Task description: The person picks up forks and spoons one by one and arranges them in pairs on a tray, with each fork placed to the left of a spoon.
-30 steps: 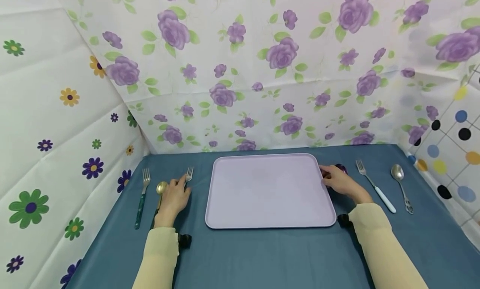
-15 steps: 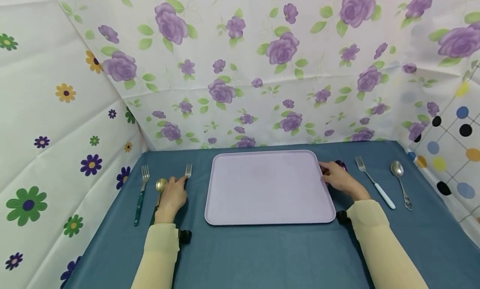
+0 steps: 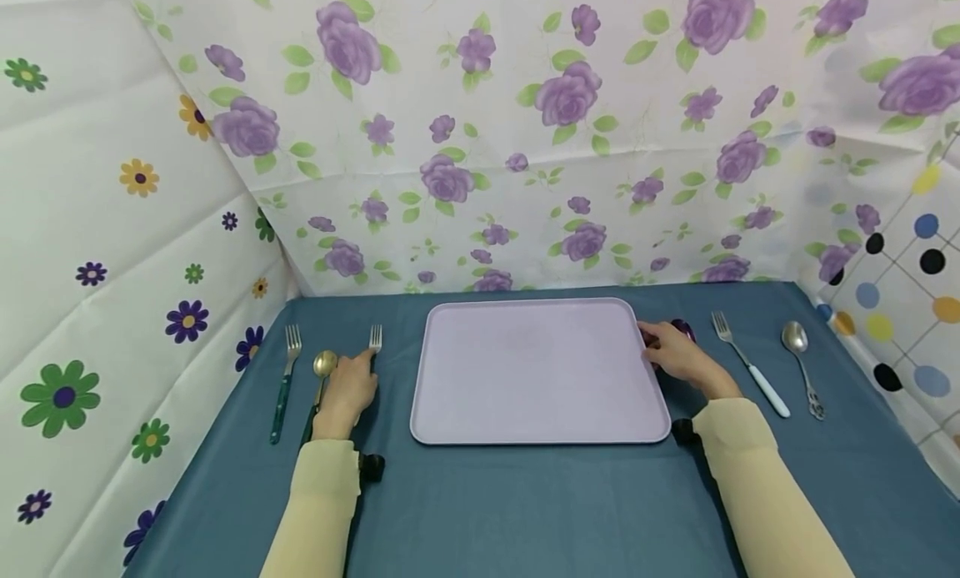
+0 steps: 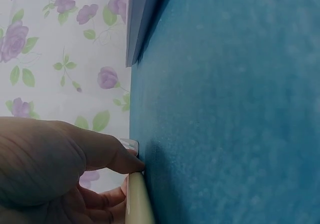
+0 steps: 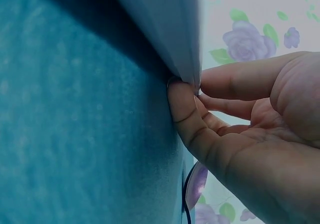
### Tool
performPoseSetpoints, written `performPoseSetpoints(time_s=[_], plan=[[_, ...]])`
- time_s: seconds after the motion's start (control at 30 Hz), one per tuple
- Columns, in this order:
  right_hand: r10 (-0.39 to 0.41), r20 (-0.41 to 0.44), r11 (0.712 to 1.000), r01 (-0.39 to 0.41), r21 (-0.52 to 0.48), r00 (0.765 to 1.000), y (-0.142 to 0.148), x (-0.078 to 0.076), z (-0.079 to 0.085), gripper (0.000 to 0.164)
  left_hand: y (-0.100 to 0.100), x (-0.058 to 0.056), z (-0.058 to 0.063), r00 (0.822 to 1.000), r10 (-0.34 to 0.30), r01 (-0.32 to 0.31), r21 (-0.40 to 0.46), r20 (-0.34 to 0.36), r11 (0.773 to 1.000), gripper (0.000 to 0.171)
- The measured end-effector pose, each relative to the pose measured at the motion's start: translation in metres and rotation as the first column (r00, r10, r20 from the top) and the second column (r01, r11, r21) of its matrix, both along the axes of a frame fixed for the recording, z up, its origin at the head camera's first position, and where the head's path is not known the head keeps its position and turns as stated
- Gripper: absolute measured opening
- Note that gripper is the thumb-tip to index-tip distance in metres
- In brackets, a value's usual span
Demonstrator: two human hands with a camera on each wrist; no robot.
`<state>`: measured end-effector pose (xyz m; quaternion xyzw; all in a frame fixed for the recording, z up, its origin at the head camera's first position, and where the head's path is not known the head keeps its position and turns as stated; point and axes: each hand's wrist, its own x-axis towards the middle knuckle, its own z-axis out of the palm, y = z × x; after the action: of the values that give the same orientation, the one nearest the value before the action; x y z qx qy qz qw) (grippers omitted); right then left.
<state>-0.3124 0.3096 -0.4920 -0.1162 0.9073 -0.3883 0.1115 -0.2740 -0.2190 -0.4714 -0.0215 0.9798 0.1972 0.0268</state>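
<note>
My left hand [image 3: 348,390] pinches a fork [image 3: 376,338] on the left of the table. Its metal tines point away from me, and in the left wrist view a pale yellow handle [image 4: 140,204] shows just below the thumb. A large pale lilac tray [image 3: 540,369] lies flat in the middle. At the tray's right edge is my right hand [image 3: 684,357], gripping the rim between thumb and fingers; the right wrist view shows the thumb and fingers on either side of the tray's side wall [image 5: 172,28]. The left hand hides most of its fork's handle.
Left of the tray lie a gold spoon [image 3: 325,363], partly behind my left hand, and a green-handled fork [image 3: 281,399]. To the right are a purple shiny rounded piece [image 3: 683,330], a white-handled fork [image 3: 765,386] and a silver spoon [image 3: 795,338]. Patterned cloth walls [image 3: 517,203] enclose the table.
The fork at my left hand has turned slightly, its tines now pointing straighter ahead. The left fingers have shifted a little on it. My right hand and the tray have stayed put.
</note>
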Motion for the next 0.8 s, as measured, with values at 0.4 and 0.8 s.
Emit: performPoseSetpoints(time_s=[0.4, 0.8], plan=[[0.01, -0.015, 1.0, -0.011, -0.008, 1.0, 0.0, -0.001, 0.002, 0.06, -0.003, -0.002, -0.001, 0.999, -0.014, 0.015, 0.007, -0.046, 1.0, 0.044], [0.022, -0.022, 1.0, -0.022, -0.016, 1.0, 0.001, 0.002, 0.002, 0.06, 0.008, -0.003, 0.007, 0.993, -0.032, 0.045, 0.106, -0.115, 0.993, 0.05]])
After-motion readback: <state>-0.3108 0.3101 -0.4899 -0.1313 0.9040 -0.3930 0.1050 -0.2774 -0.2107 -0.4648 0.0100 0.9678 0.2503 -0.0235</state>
